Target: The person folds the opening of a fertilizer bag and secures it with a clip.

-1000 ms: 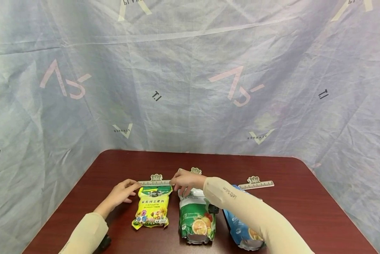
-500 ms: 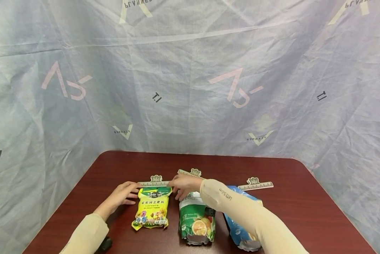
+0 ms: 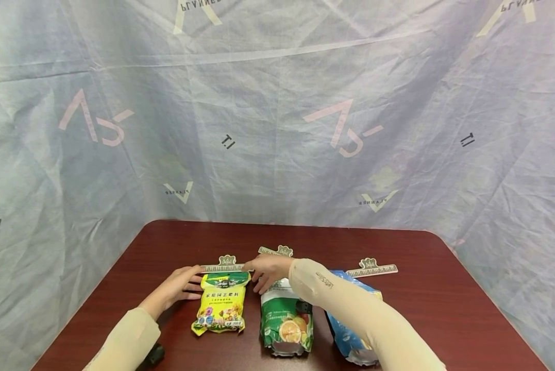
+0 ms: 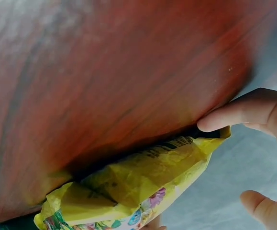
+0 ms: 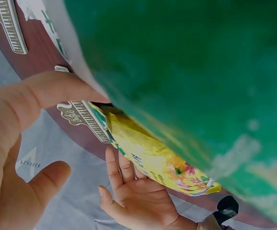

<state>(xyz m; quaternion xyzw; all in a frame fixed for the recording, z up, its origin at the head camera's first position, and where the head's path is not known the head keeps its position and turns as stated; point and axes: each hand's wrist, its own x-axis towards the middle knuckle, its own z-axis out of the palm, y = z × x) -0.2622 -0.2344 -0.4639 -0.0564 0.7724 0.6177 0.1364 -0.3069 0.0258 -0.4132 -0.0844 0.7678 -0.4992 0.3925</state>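
A yellow and green fertilizer bag (image 3: pixel 221 304) lies flat on the table, with a piano-key printed clip (image 3: pixel 227 264) along its top edge. My left hand (image 3: pixel 175 289) is at the bag's upper left corner, fingers extended by the clip's left end. In the left wrist view, one fingertip meets the corner of the yellow bag (image 4: pixel 143 182), and the thumb is apart. My right hand (image 3: pixel 270 268) reaches to the clip's right end, its thumb held away in the right wrist view. Whether the clip's jaws bite the bag cannot be made out.
A green pouch (image 3: pixel 279 314) with printed fruit lies under my right forearm, partly covered. Farther right is a blue pouch (image 3: pixel 347 330), crossed by the sleeve (image 3: pixel 351 309). Other piano-key clips lie behind them, a middle clip (image 3: pixel 277 250) and a right clip (image 3: pixel 372 269).
My right hand has shifted slightly left along the clip, uncovering more of the middle clip. My left fingers have spread a little beside the bag. The bags stay in place.
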